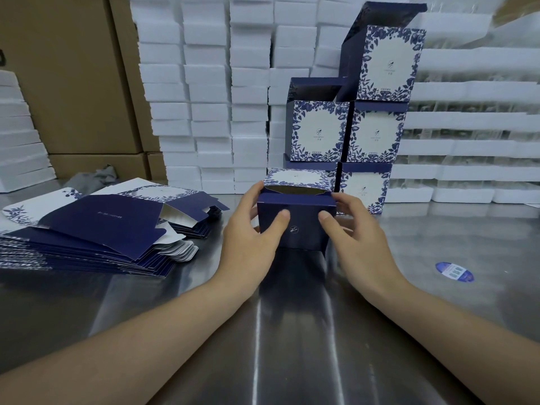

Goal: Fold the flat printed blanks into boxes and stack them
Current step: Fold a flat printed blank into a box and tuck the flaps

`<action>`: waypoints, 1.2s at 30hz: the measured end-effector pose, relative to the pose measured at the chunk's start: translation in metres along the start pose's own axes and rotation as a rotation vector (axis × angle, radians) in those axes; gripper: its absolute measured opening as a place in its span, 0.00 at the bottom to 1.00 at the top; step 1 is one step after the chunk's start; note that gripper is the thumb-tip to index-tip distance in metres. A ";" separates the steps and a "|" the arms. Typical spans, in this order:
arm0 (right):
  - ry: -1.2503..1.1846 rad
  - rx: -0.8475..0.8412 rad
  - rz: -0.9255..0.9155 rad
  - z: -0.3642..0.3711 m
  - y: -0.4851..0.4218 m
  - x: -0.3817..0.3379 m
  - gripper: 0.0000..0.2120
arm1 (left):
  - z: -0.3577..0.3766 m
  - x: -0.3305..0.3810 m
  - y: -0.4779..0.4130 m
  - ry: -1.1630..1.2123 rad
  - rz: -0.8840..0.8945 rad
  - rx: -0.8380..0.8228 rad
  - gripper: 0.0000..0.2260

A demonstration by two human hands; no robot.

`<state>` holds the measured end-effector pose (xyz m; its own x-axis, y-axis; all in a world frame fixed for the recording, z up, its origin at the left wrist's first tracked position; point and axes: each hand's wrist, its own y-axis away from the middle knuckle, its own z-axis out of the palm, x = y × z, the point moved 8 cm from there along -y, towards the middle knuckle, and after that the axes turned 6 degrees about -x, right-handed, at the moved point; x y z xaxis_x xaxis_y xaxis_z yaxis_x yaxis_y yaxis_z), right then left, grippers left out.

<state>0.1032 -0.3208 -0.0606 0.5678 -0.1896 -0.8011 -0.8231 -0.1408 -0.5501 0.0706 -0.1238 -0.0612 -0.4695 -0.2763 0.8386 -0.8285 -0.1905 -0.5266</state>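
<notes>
In the head view, the half-formed box point(295, 220) stands upright on the table point(438, 302), clasped at its sides by the left hand point(251, 226) and right hand point(353, 229), fingers point(257, 188) curled round it. The stack point(371, 141) rises just behind, slightly rightward.

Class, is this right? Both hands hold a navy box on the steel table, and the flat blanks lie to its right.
No. The head view shows the flat blanks left of the navy box; the left hand and right hand do hold it on the steel table.
</notes>
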 end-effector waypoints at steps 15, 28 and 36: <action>-0.063 0.066 -0.021 -0.008 0.001 -0.004 0.10 | -0.011 0.002 0.001 -0.023 0.010 0.108 0.18; 0.037 0.021 -0.098 -0.004 0.004 -0.012 0.15 | -0.005 0.007 0.004 -0.065 0.035 0.066 0.15; 0.017 0.061 -0.084 -0.007 0.004 -0.010 0.17 | -0.014 0.002 0.002 0.018 -0.012 0.146 0.22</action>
<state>0.0941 -0.3264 -0.0532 0.6348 -0.1964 -0.7473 -0.7710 -0.0973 -0.6294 0.0634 -0.1119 -0.0586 -0.4663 -0.2564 0.8467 -0.7816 -0.3290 -0.5300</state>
